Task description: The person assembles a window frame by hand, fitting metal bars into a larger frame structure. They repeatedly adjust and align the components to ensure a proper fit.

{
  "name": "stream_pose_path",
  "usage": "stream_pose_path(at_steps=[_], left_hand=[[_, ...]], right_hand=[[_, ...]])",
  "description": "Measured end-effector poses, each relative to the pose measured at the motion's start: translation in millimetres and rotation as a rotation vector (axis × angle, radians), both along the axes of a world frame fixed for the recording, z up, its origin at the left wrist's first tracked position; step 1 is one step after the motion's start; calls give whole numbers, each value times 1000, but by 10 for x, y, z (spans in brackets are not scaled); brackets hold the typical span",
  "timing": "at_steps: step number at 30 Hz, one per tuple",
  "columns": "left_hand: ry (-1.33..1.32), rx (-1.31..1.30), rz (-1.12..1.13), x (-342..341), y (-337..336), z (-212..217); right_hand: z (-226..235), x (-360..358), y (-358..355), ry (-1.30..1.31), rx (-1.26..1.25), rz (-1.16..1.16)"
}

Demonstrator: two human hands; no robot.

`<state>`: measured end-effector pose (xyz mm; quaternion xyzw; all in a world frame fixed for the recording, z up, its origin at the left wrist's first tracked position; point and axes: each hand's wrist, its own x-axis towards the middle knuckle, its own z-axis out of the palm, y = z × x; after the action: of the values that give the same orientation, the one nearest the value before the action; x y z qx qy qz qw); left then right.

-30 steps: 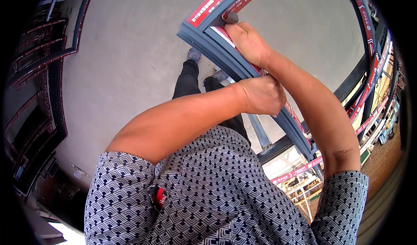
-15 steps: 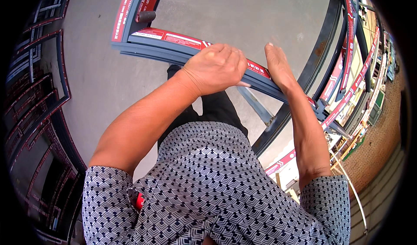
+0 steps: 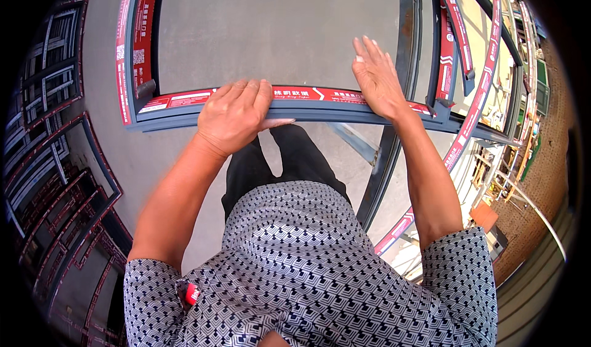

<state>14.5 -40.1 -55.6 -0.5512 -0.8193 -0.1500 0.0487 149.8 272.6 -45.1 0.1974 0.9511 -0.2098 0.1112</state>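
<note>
Grey frame (image 3: 320,114): in the head view it spanned the space before my dark trousers (image 3: 249,171), a red strip (image 3: 308,95) along its near edge.
Left hand (image 3: 236,110): it gripped the near edge left of the middle, fingers over the top, thumb along the side facing me.
Right hand (image 3: 380,79): fingers straight and spread, holding nothing, towards the near right corner; whether its heel touched, I couldn't make out.
Steel bar (image 3: 381,168): it crossed beneath the near edge.
Steady hold: I judged it wanted firm left fingers and the right palm laid flat.
</note>
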Motion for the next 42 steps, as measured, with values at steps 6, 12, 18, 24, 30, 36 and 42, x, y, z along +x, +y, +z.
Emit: stream_pose_path(at_steps=[6,12,18,24,30,36,42], left_hand=[[19,-59,20,6,-68,20],[88,-31,-44,17,13,103],[88,-83,-36,-11,6,90],[13,-198,20,34,-2,129],[-182,-303,42,20,167,378],[-341,-394,41,-54,251,497],[-413,-479,67,-37,339,539]], right_hand=[[740,-509,439,453,296,77],[118,409,447,-331,122,-55],[6,433,394,52,70,-49],[184,646,253,139,119,-97],[328,659,181,25,17,-119],[224,638,203,27,0,-99],[287,650,252,-18,-85,-92]])
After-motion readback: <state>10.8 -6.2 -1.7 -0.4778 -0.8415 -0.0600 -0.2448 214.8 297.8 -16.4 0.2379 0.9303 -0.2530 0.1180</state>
